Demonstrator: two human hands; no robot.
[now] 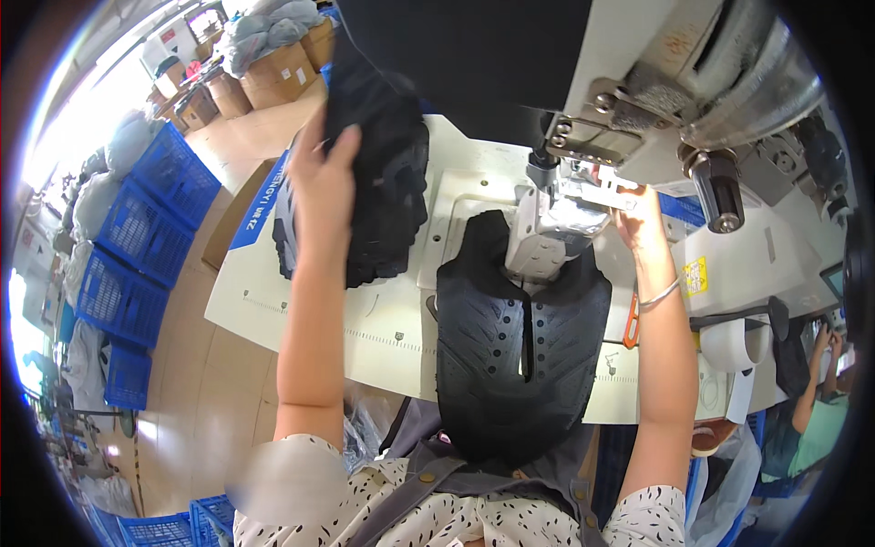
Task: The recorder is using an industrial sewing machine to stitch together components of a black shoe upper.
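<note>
A black shoe upper (492,401) with two rows of eyelets and a middle slit lies flat, its near end reaching over the table's front edge. Its far part passes under the head of a sewing machine (547,251). My right hand (641,223) is beside that machine head, its fingers mostly hidden behind the metal parts. On the left is a pile of black shoe uppers (387,219). My left hand (324,178), slightly blurred, grips the left edge of an upper there, the thumb over its dark surface.
The machine's dark arm (474,64) overhangs the pale table (365,319). An orange-handled tool (632,319) lies right of my upper. Blue crates (128,292) line the left; cardboard boxes (278,77) stand far back. Another person (816,428) works at far right.
</note>
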